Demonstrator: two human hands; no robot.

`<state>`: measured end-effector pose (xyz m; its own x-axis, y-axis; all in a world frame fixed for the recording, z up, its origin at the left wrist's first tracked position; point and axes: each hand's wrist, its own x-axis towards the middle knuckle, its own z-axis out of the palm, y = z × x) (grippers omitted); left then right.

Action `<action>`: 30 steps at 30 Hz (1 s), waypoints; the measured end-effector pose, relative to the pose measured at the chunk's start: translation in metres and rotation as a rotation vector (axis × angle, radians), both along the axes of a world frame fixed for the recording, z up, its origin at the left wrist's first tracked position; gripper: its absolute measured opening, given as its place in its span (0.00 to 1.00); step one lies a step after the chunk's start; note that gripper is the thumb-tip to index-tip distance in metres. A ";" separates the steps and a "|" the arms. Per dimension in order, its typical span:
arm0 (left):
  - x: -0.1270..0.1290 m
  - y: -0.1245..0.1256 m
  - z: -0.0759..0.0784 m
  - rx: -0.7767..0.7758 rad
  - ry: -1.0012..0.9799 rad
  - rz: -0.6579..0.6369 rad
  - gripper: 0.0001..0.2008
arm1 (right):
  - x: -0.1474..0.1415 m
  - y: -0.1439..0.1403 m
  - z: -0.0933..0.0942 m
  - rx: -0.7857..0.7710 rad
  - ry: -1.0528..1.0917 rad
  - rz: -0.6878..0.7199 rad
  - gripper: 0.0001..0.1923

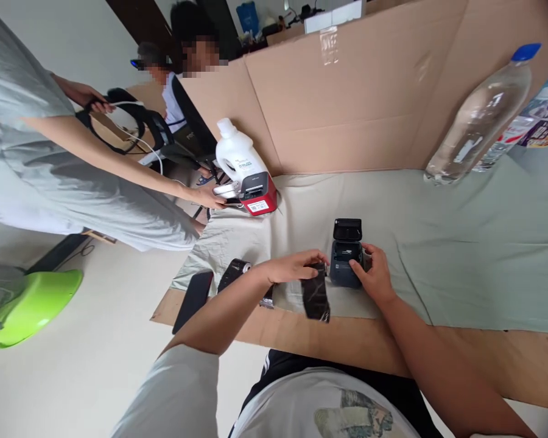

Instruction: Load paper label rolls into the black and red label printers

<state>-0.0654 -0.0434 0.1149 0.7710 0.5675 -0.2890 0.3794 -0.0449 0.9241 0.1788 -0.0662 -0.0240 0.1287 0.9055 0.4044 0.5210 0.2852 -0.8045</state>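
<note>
Just right of the frame's centre, a small dark label printer (346, 258) sits on the pale green cloth (461, 243) with its lid flipped up and back, so the open bay faces the camera and its long axis runs from the near edge toward the top of the frame. Both hands meet at it. The right hand (374, 277) is closest, curled around the printer's right side with the thumb on its front edge, steadying the body. The left hand (296, 266) comes in from the left, fingers pinched shut on a strip of glossy black film (316, 297) that hangs down from the grip, just beside the printer's left wall and touching or nearly touching it. Left of that hand a dark roll (234, 272) lies on the cloth's edge, with a black phone (192, 299) beside it on the wooden table (301, 337). In the upper left, another person's hand (207, 198) rests at a red label printer (257, 194) in front of a white bottle (235, 152).
</note>
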 end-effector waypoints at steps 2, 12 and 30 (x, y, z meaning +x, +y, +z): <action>0.029 0.018 -0.016 0.114 -0.034 0.071 0.18 | 0.002 -0.001 0.001 0.020 -0.026 0.022 0.28; 0.095 0.057 -0.032 0.723 0.558 -0.061 0.16 | 0.003 -0.004 0.013 0.151 -0.106 0.090 0.28; 0.092 0.046 -0.058 0.910 0.481 0.103 0.10 | 0.005 -0.007 0.031 0.238 -0.154 0.110 0.07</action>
<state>0.0268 0.0025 0.0571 0.6228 0.7822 0.0176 0.7412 -0.5971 0.3069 0.1843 -0.0736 0.0071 -0.0445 0.7878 0.6143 0.5873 0.5180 -0.6218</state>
